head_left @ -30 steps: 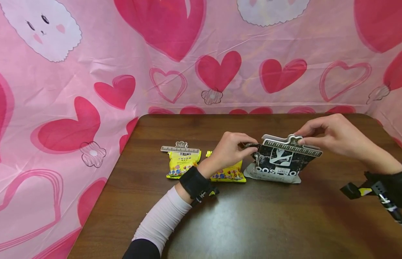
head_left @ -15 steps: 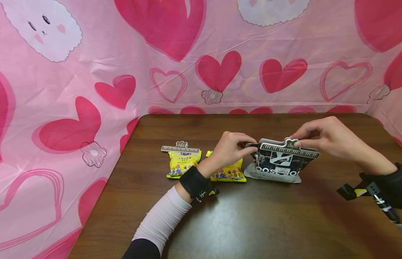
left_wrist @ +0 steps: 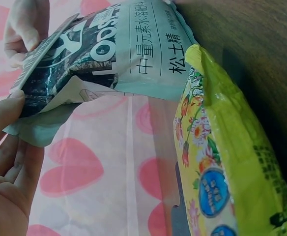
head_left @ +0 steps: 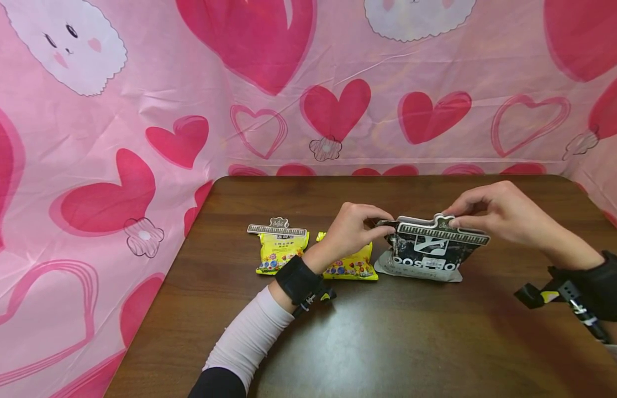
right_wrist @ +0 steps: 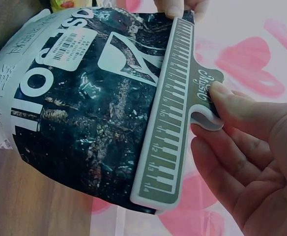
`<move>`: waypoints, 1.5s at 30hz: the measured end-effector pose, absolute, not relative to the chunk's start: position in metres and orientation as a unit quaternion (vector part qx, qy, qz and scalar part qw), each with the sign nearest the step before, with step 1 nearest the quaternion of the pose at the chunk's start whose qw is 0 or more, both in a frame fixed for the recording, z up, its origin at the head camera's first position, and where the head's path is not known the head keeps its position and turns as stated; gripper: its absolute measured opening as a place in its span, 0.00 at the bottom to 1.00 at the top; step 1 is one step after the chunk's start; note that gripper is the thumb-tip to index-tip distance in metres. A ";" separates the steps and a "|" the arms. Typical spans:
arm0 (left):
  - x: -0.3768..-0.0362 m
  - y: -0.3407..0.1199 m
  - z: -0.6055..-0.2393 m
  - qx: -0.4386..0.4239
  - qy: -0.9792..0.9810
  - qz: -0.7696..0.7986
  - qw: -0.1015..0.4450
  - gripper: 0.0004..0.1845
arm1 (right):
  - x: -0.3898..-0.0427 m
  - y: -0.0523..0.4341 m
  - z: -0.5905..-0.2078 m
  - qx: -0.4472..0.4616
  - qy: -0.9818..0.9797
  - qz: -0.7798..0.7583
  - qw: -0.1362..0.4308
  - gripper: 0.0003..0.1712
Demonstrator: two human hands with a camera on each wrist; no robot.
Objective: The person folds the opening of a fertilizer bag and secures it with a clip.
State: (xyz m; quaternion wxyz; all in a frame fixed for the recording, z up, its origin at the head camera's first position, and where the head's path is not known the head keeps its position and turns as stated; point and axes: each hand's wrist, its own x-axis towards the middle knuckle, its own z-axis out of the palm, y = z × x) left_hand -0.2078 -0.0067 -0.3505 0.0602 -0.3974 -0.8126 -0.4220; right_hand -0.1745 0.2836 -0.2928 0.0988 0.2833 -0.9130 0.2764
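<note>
Pinching: right hand (head_left: 507,213) on clip (head_left: 442,232) | left hand (head_left: 355,229) on dark bag (head_left: 427,254) | 2 yellow packets (head_left: 280,251) beside

I see a black pouch (head_left: 427,255) mottled with dark speckles, lettered in white and edged in pale grey-green, and along its top a grey-green clip (head_left: 441,231) printed with white piano keys. Left of the pouch lie two bright yellow packets, one (head_left: 353,266) dotted with red and blue flowers and one (head_left: 280,251) with small red and blue marks, the second topped by another clip (head_left: 276,228) of the same piano-key print. Under the pouch I see a dark brown wood-grain table (head_left: 378,342), and behind it a pink cloth (head_left: 154,99) with deep pink hearts, outlined hearts and white scalloped faces with pink cheeks.
</note>
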 end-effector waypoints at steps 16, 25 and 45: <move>-0.209 -0.006 -0.351 -0.393 -0.812 -0.426 0.063 0.09 | -0.172 0.281 -0.295 0.252 -0.921 0.288 0.078 0.17; -0.208 -0.007 -0.350 -0.392 -0.811 -0.429 0.061 0.09 | -0.171 0.283 -0.295 0.250 -0.921 0.289 0.078 0.17; -0.209 -0.007 -0.350 -0.390 -0.812 -0.430 0.065 0.09 | -0.172 0.283 -0.295 0.234 -0.930 0.277 0.049 0.16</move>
